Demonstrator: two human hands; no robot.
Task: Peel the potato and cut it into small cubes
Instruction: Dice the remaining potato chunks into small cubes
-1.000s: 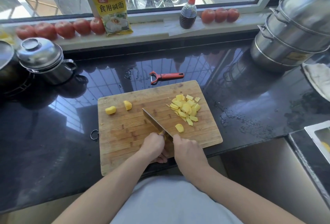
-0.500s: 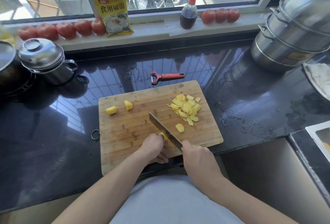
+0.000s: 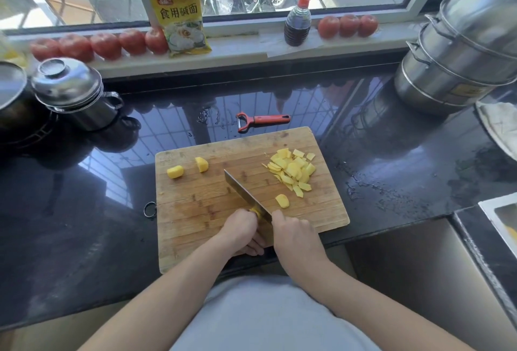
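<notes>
A wooden cutting board (image 3: 201,210) lies on the black counter. My left hand (image 3: 242,231) holds a small yellow potato piece (image 3: 255,210) near the board's front edge. My right hand (image 3: 293,234) grips the handle of a cleaver (image 3: 246,197), whose blade rests on that piece and points up and left. A pile of cut potato bits (image 3: 292,170) sits at the board's far right, with one loose piece (image 3: 282,201) below it. Two bigger potato chunks (image 3: 175,171) (image 3: 201,164) lie at the far left.
A red peeler (image 3: 260,120) lies just behind the board. A lidded steel pot (image 3: 72,93) stands at the left, stacked steel steamers (image 3: 458,51) at the right. Tomatoes (image 3: 106,44), a yellow packet (image 3: 181,17) and a dark sauce bottle (image 3: 297,23) line the sill.
The cleaver lifted and shifted right half a second ago, then came back down onto the piece under my left hand. My right hand moved slightly right and back.
</notes>
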